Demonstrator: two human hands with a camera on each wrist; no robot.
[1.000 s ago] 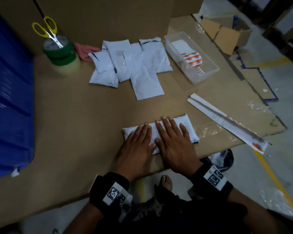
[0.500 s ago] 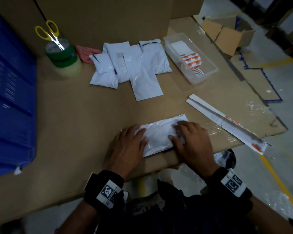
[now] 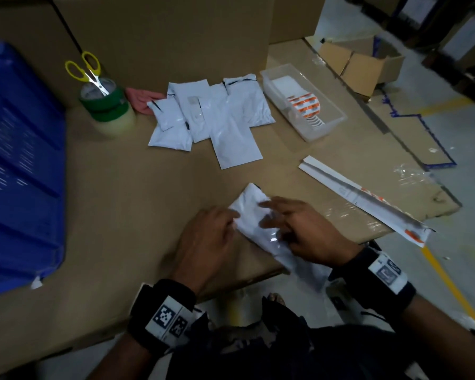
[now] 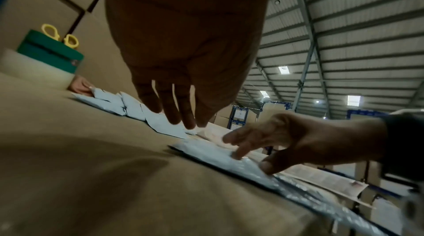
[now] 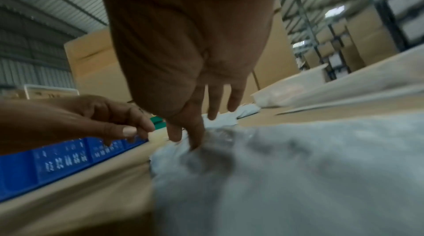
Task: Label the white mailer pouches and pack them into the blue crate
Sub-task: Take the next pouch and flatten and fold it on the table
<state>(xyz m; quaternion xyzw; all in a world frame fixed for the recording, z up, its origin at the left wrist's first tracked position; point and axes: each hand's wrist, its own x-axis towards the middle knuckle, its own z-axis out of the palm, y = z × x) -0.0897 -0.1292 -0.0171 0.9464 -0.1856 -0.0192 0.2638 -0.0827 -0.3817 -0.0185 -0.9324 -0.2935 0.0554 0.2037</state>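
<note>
One white mailer pouch lies slantwise at the cardboard table's front edge, its near end hanging off the edge. My right hand rests on it with spread fingers; a fingertip presses into the pouch. My left hand sits at the pouch's left side, fingers relaxed and holding nothing, its fingertips just above the table. Several more pouches lie piled at the back. The blue crate stands at the left.
A clear tray with orange-striped labels stands back right. A long white label backing strip lies at the right. A green-banded tape roll carrying yellow scissors stands back left beside a pink cloth. Cardboard walls rise behind.
The pouch has turned from crosswise to slantwise, its near end now over the table edge. Both hands lifted from pressing flat on it; the right stays on top, the left drew to its side.
</note>
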